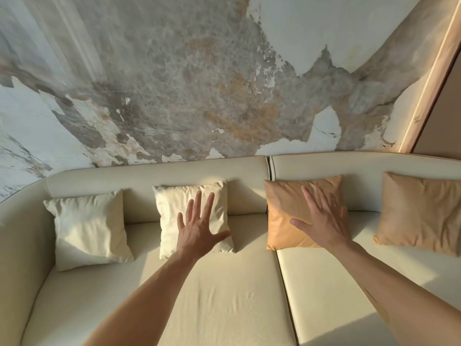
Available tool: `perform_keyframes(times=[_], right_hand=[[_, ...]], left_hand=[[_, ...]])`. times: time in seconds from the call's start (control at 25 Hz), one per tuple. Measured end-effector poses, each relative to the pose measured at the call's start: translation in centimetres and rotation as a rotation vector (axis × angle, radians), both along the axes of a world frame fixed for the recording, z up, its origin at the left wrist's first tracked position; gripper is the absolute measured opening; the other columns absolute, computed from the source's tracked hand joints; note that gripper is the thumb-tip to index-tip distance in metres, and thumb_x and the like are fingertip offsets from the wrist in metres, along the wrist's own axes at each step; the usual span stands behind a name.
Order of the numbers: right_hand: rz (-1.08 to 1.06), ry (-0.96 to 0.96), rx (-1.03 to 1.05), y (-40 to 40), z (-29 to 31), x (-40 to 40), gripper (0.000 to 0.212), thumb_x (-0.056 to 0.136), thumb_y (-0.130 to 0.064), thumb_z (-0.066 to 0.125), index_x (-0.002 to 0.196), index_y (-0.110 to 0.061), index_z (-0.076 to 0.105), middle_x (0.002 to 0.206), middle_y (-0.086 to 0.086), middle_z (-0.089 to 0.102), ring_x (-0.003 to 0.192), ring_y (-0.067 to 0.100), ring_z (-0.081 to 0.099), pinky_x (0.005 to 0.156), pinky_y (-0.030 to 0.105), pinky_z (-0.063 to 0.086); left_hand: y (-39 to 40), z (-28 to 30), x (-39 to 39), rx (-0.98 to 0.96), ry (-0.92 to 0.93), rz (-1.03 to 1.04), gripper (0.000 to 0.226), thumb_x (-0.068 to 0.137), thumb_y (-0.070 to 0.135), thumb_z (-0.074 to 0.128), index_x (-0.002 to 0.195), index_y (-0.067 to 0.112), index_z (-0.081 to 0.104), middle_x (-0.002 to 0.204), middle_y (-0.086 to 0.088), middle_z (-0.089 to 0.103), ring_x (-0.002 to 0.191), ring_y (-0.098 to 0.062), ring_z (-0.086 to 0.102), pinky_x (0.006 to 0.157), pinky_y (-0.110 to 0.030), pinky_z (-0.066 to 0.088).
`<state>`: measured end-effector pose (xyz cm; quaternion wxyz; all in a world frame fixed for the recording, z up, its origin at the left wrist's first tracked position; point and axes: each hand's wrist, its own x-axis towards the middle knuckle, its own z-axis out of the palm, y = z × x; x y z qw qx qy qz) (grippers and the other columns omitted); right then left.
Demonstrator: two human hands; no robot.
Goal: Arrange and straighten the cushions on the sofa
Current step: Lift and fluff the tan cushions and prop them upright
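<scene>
Flat hands (199, 228) (324, 221) on 2 of 4 cushions (174, 208) (284, 216).

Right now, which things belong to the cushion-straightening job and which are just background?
Job: two cream square fabric cushions, two tan leather-look cushions, cream upholstered sofa, left hand, right hand.
Background: marbled stone-pattern wall, wooden trim.
</scene>
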<state>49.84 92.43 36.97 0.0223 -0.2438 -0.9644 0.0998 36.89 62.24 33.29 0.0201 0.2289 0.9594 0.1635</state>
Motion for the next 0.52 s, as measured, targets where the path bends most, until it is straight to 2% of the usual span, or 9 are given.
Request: perform_keyframes(times=[0.52], right_hand=[[0.022,-0.025,-0.012,2.2,-1.4,-2.3,0.093,0.082,-0.071,0.049,0.153,-0.041,-0.005,0.164,-0.003,-0.007,0.148,0.027,0.002,0.112,0.058,0.017]], left_hand=[[4.7,-1.0,-2.7,0.017,-0.042,-0.028,0.116,0.072,0.081,0.056,0.152,0.044,-0.02,0.163,0.005,-0.025,0.153,-0.025,-0.009,0.12,-0.06,0.005]])
